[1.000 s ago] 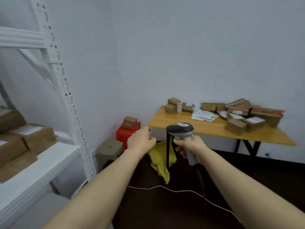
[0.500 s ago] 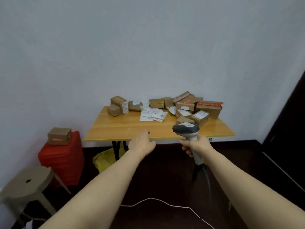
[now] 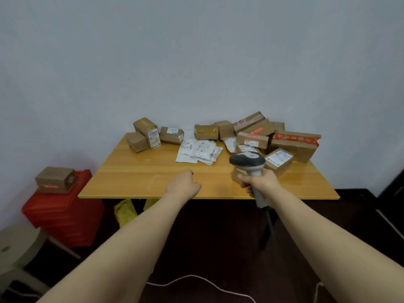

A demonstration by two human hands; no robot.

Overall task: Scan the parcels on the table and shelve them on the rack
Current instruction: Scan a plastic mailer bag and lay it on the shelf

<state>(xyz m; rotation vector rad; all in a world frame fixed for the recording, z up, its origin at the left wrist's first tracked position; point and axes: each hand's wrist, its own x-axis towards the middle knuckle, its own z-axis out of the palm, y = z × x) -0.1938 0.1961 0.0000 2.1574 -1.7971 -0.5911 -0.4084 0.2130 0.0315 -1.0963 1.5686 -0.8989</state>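
Note:
A wooden table (image 3: 153, 171) stands against the wall with several brown cardboard parcels along its back edge: a small group at the left (image 3: 145, 133) and a bigger heap at the right (image 3: 293, 143). White flat mailers (image 3: 197, 152) lie between them. My right hand (image 3: 260, 183) grips the handle of a grey barcode scanner (image 3: 248, 161), its head in front of the right heap. My left hand (image 3: 182, 185) hovers over the table's front edge, fingers loosely curled, holding nothing. The rack is out of view.
A red plastic stool (image 3: 63, 213) at the left carries a brown box (image 3: 54, 179). A beige stool (image 3: 17, 250) stands at the lower left. A yellow bag (image 3: 125, 212) lies under the table. A white cable (image 3: 196, 281) runs across the dark floor.
The view swung right from the rack to face the table and came closer. Both hands now reach over the table's front edge, the scanner still in my right hand.

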